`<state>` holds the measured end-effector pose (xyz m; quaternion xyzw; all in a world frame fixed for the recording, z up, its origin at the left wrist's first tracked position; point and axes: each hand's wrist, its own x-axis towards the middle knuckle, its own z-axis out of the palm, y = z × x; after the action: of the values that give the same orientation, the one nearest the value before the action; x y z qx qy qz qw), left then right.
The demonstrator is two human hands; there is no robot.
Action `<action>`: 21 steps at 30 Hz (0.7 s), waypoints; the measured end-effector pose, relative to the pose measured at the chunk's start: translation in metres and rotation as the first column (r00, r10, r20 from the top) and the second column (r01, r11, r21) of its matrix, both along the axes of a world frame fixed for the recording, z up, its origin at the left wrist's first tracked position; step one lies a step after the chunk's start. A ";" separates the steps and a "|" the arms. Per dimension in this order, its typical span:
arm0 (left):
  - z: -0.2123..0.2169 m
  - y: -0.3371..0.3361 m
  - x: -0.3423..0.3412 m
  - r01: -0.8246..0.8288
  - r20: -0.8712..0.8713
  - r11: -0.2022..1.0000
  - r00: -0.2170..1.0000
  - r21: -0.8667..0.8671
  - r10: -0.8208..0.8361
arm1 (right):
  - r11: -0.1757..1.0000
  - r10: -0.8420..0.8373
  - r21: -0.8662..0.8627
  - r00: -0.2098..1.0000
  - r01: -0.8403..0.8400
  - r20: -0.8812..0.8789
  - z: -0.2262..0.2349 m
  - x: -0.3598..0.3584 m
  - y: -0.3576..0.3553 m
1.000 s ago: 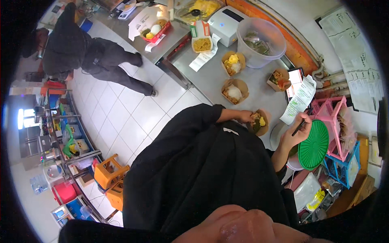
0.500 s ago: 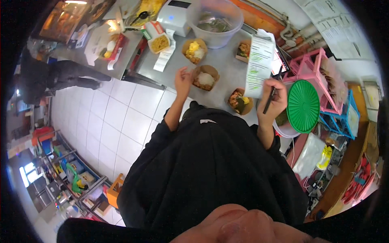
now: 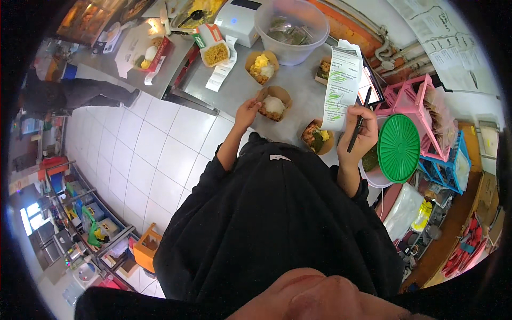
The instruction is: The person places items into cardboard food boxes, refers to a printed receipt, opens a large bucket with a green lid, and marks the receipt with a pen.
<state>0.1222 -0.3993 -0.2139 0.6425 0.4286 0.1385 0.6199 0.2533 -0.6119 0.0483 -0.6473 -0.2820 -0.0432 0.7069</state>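
My left hand (image 3: 247, 113) is at the left rim of a brown paper food box (image 3: 288, 101) with white rice and browned food, its fingers closed on the edge. My right hand (image 3: 361, 129) is closed round a black marker pen (image 3: 353, 140) and the lower end of a long paper receipt (image 3: 342, 85) with green marks. The receipt stands up over the table, partly covering another food box (image 3: 323, 71). Close to my right hand is a food box (image 3: 318, 137) with greens and yellow food. Farther off sits a box (image 3: 261, 68) with rice and yellow food.
At the back stand a clear tub (image 3: 292, 52) of packets and a white device (image 3: 238, 22). A noodle box (image 3: 215, 54) rests beside a receipt strip. On the right are a green lid (image 3: 398, 148), a pink basket (image 3: 436, 128) and a screen (image 3: 370, 85). Another person (image 3: 64, 95) is at far left.
My left hand has moved right and forward onto the rice box's rim. My right hand still holds the pen and receipt. The person at far left has shifted.
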 end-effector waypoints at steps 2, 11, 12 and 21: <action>0.006 -0.004 0.004 0.023 0.010 0.999 1.000 0.032 -0.023 | 1.000 -0.004 -0.002 1.000 0.004 0.010 -0.004 0.001 0.000; 0.025 -0.036 0.034 0.423 0.072 0.864 0.905 -0.275 -0.420 | 1.000 -0.010 -0.003 1.000 0.010 -0.005 -0.004 -0.001 0.003; 0.026 -0.035 0.036 0.447 0.052 0.856 0.891 -0.259 -0.450 | 1.000 -0.015 0.001 1.000 0.015 -0.004 -0.005 0.000 0.002; 0.003 0.006 0.038 0.162 0.026 0.926 0.986 -0.341 -0.163 | 0.997 -0.071 -0.012 0.997 0.072 0.025 -0.007 0.004 -0.005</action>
<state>0.1599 -0.3937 -0.2111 0.5586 0.3924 0.0094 0.7307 0.2570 -0.6170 0.0410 -0.6610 -0.2677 -0.0746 0.6970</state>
